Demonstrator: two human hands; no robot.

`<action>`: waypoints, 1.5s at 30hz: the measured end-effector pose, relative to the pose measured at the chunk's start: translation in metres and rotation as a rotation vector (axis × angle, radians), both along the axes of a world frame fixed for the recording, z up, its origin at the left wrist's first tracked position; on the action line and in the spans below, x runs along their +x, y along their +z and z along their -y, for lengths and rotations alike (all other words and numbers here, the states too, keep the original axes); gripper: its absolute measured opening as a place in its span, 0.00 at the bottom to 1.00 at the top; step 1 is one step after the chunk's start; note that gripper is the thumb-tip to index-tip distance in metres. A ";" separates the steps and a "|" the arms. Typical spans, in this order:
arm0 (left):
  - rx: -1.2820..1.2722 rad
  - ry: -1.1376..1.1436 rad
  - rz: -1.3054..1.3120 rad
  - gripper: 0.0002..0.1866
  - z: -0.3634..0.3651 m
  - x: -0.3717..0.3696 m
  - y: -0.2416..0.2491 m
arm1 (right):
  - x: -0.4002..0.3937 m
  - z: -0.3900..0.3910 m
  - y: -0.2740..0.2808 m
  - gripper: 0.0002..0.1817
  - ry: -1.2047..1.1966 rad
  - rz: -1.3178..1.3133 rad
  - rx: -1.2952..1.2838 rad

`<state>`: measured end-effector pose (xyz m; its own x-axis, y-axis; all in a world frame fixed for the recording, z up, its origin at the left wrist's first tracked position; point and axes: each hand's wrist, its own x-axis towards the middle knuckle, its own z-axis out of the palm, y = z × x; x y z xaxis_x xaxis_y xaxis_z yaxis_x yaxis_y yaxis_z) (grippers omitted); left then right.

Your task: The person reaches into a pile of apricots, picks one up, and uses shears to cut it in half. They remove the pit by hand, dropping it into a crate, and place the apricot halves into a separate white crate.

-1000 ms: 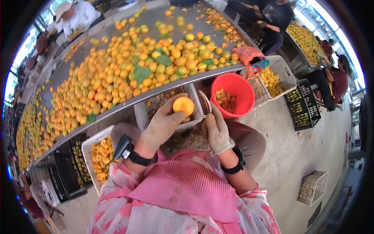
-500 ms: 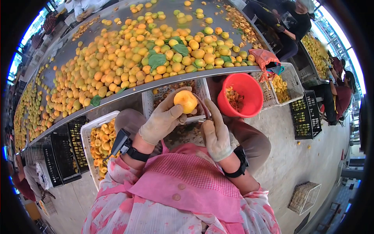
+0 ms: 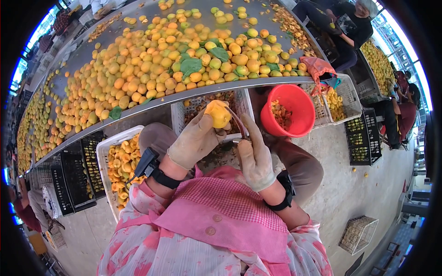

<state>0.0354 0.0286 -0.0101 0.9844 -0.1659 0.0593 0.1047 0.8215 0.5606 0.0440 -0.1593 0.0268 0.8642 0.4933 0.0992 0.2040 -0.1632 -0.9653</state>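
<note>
My left hand (image 3: 194, 142), in a pale work glove, grips a peeled yellow apricot (image 3: 218, 114) between thumb and fingers. In my gloved right hand (image 3: 254, 159) is a slim, dark, curved peeling knife (image 3: 239, 125), its upper end against or very near the apricot's right side. A short metal part shows by my right thumb. The exact blade edge is hard to make out. Below and behind both hands stands a white crate (image 3: 177, 120) holding peel scraps.
A metal table (image 3: 156, 99) carries a large heap of apricots (image 3: 133, 69) and leaves. On the right stand a red bucket (image 3: 304, 117) with peelings and a white crate (image 3: 352, 99). Peeled apricots fill the left crate (image 3: 102, 158). Co-workers (image 3: 354, 25) sit farther off.
The apricot has turned in my left hand, showing a different side. Both hands stay close together. The whole view has shifted slightly.
</note>
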 end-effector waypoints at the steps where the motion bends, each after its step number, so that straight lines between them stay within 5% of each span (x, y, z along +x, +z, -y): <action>1: -0.022 -0.013 -0.008 0.35 0.002 0.000 0.002 | 0.000 0.000 -0.001 0.32 -0.002 -0.001 -0.001; 11: 0.226 -0.044 0.057 0.43 0.018 -0.009 0.012 | 0.012 -0.010 0.006 0.29 -0.105 0.058 0.109; 20: 0.222 0.015 -0.090 0.31 0.028 -0.018 0.021 | 0.010 -0.013 0.017 0.31 -0.216 0.389 -0.130; 28: 0.359 0.093 0.014 0.31 0.033 -0.021 0.029 | 0.012 -0.010 0.011 0.32 -0.203 0.389 -0.119; 35: 0.354 0.154 0.096 0.32 0.034 -0.020 0.027 | 0.012 -0.015 0.019 0.33 -0.070 0.127 0.193; 41: 0.721 0.308 0.283 0.28 0.029 -0.005 0.021 | 0.017 -0.001 0.035 0.26 0.115 -1.034 0.459; 45: 0.929 0.297 0.357 0.30 0.027 0.005 0.014 | 0.028 0.007 0.012 0.31 0.245 -1.348 0.730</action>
